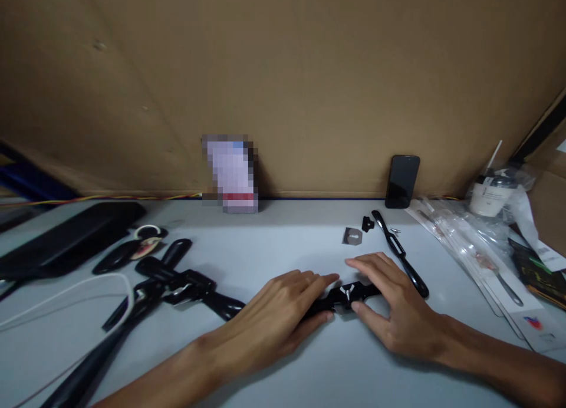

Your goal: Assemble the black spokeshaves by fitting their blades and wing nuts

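Observation:
In front of me on the table lies a black spokeshave (349,292), with a silver wing screw and a blade at its middle. My left hand (289,305) is closed round its left handle, palm down. My right hand (398,308) curves over the right handle, thumb near the blade and fingers on the far side; much of that handle is hidden under it. Beyond my right hand lies a bare spokeshave body (399,253). Beside it are a flat metal blade (352,236), a small black cap (367,223) and little screws (395,231).
Several black spokeshaves (190,285) are heaped at left, near a white cable (128,284) and a long black case (66,240). A phone (402,181) and a blurred-out upright object (232,175) lean at the back. Plastic-wrapped packages (481,266) and a cup (492,197) stand right.

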`<state>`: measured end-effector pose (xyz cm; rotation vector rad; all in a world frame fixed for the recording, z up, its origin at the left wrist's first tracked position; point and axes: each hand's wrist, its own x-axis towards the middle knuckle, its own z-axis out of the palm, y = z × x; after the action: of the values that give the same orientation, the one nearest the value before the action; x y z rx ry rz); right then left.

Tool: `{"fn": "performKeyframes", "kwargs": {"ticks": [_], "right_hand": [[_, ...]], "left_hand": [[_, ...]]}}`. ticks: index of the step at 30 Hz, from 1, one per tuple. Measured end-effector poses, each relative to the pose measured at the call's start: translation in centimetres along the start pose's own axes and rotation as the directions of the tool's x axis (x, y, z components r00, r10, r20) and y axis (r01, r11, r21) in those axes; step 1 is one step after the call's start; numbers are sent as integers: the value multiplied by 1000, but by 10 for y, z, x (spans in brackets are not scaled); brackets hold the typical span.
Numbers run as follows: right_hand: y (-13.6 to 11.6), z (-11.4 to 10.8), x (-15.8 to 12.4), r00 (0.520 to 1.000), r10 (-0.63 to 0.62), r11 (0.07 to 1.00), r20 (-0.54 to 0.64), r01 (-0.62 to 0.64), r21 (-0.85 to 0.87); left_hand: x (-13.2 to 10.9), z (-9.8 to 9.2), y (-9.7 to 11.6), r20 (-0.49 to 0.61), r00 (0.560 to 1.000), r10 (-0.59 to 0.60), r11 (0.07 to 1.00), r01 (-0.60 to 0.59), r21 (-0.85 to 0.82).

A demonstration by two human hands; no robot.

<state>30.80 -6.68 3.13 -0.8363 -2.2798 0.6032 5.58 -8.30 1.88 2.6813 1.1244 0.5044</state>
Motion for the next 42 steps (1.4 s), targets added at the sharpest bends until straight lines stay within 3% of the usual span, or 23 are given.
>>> {"fn": "performKeyframes", "kwargs": {"ticks": [4, 11, 14, 18, 21, 24, 27, 30, 34, 36, 37, 39, 40, 42], "right_hand": [[6, 0, 5, 999, -49, 999, -8, 49, -20], [34, -7, 17, 985, 99, 976, -142, -124, -178], [31, -13, 16, 996, 20, 989, -92, -33, -146], [16, -22, 11, 986, -153, 959, 65, 164, -231], [8, -23, 7, 967, -234, 908, 103, 255, -331], [5, -17, 5, 964, -214, 880, 158, 260, -397], [4, -12, 4, 977, -195, 887, 84, 212, -411], [1, -11, 5, 965, -261, 875, -23, 226, -429], [-2, -17, 8, 956, -291, 848, -47, 235, -475], [1, -24, 11, 951, -294, 843, -95, 211, -496], [4, -28, 13, 946, -292, 835, -138, 182, -519], [14, -36, 17, 934, -272, 814, -234, 94, -573], [19, -41, 19, 928, -249, 807, -277, 41, -589], [31, -48, 22, 923, -173, 809, -344, -67, -585]], "left_hand": [[1, 0, 1, 8, 999, -36, 999, 37, -35], [3, -3, 2, -44, 994, 101, 984, -94, 149], [1, -3, -3, -60, 996, 70, 987, -60, 148], [2, -4, -8, -65, 980, -189, 981, 185, -65], [8, -9, -7, -71, 916, -395, 900, 370, -232], [14, -17, -5, -68, 846, -529, 782, 455, -427], [17, -25, -2, -62, 799, -598, 655, 442, -612], [17, -31, 4, -41, 772, -635, 522, 389, -759], [15, -34, 6, -141, 788, -600, 434, 172, -884], [14, -35, 1, -251, 794, -553, 500, 76, -863], [12, -35, -4, -311, 793, -524, 593, 78, -802], [9, -36, -14, -412, 809, -420, 847, 186, -497], [8, -37, -18, -439, 828, -350, 926, 235, -294], [6, -38, -24, -425, 860, -282, 948, 318, 14]]}}
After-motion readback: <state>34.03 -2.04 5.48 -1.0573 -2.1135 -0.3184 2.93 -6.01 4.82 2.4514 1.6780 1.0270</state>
